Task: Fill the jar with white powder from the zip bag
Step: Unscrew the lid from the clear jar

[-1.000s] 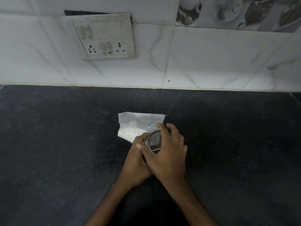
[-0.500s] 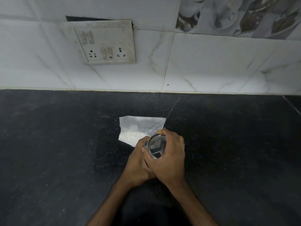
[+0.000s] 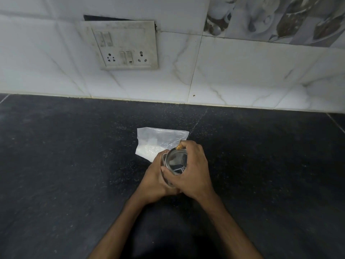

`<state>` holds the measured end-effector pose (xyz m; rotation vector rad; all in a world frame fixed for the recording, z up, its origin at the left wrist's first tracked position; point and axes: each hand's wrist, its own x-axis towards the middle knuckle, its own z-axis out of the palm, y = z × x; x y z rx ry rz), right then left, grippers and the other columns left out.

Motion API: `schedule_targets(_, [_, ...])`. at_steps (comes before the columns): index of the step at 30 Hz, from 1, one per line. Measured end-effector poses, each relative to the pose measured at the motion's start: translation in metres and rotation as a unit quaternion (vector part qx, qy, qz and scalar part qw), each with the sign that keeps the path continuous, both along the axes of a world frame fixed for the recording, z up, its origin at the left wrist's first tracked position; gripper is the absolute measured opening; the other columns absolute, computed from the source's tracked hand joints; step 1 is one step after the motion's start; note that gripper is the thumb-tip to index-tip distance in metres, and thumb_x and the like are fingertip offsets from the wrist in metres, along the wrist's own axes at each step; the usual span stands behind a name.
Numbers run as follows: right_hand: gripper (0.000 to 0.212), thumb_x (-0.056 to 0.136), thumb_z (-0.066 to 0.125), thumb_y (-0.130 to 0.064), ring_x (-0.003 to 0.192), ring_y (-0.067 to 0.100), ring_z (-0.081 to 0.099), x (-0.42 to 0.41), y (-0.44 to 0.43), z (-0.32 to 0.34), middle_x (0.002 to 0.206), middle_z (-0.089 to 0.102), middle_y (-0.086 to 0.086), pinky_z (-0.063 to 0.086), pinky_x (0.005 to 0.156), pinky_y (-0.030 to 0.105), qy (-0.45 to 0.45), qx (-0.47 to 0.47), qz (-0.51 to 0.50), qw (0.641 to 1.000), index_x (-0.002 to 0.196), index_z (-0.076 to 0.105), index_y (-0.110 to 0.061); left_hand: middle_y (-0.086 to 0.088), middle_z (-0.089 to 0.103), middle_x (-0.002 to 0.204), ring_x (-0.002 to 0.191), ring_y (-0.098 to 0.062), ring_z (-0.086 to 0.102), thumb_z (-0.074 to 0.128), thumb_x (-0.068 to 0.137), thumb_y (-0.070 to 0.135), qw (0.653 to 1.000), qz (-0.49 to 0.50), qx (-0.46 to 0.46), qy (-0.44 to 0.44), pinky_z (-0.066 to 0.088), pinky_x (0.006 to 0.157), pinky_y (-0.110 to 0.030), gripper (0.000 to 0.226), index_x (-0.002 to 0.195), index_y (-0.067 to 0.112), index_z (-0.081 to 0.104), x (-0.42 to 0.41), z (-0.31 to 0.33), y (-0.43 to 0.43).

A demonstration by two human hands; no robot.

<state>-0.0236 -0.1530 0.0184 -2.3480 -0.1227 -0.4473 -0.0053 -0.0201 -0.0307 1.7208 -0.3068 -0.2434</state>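
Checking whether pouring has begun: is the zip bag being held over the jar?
No, the zip bag lies on the counter behind the jar, which the left hand and right hand both grip.

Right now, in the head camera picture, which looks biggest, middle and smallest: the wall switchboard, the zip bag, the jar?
Biggest: wall switchboard, clearly.
Middle: zip bag, partly hidden.
Smallest: jar, going by what shows. The fingers cover most of it and it is nearer the camera, so its real size is unsure.

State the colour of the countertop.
The countertop is black with fine pale speckles, best seen in the head view.
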Motion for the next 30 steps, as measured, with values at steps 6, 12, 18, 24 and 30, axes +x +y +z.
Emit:
schedule_targets(6, [0.096, 0.062, 0.076, -0.069, 0.134, 0.006, 0.032, -0.004, -0.009, 0.01, 0.143, 0.043, -0.011, 0.023, 0.112, 0.029, 0.031, -0.069, 0.051, 0.996, 0.141, 0.036, -0.03, -0.002, 0.06, 0.13, 0.123, -0.022, 0.058, 0.088, 0.06, -0.005, 1.0, -0.004, -0.001, -0.003, 0.048, 0.102, -0.049, 0.088, 0.134, 0.016, 0.044, -0.001, 0.002, -0.001])
schedule_targets(12, [0.063, 0.088, 0.054, -0.057, 0.136, 0.014, 0.035, -0.018, 0.003, -0.003, 0.144, 0.043, -0.004, 0.037, 0.108, 0.042, 0.003, -0.077, 0.016, 0.997, 0.143, 0.042, -0.028, 0.007, 0.06, 0.127, 0.121, -0.018, 0.059, 0.086, 0.065, -0.003, 1.0, -0.002, -0.006, -0.02, 0.051, 0.099, -0.037, 0.084, 0.132, 0.019, 0.043, -0.003, 0.008, -0.005])
schedule_targets(18, [0.096, 0.074, 0.072, -0.05, 0.141, -0.001, 0.023, -0.012, -0.021, 0.026, 0.151, 0.036, -0.016, 0.014, 0.119, 0.035, 0.073, -0.075, 0.104, 0.989, 0.152, 0.017, -0.039, 0.016, 0.06, 0.125, 0.119, -0.01, 0.059, 0.088, 0.058, -0.01, 1.0, -0.016, -0.001, -0.012, 0.048, 0.093, -0.022, 0.092, 0.131, 0.022, 0.042, -0.003, 0.005, -0.004])
schedule_targets(24, [0.058, 0.09, 0.051, -0.041, 0.139, 0.015, 0.035, -0.02, 0.006, 0.014, 0.145, 0.046, -0.002, 0.032, 0.114, 0.045, 0.04, -0.071, 0.039, 0.996, 0.145, 0.042, -0.025, 0.024, 0.057, 0.119, 0.115, -0.007, 0.059, 0.082, 0.069, 0.001, 1.0, -0.024, 0.0, -0.019, 0.048, 0.09, -0.019, 0.074, 0.128, 0.021, 0.042, -0.003, 0.006, -0.005])
schedule_targets(30, [0.049, 0.084, 0.05, -0.043, 0.147, 0.005, 0.019, -0.013, -0.005, 0.032, 0.154, 0.037, -0.013, -0.008, 0.119, 0.043, 0.088, -0.122, 0.094, 0.984, 0.132, 0.056, -0.036, 0.0, 0.055, 0.133, 0.123, -0.017, 0.057, 0.087, 0.066, 0.003, 1.0, -0.016, -0.015, -0.017, 0.051, 0.094, -0.027, 0.087, 0.137, 0.011, 0.036, -0.003, 0.004, -0.005])
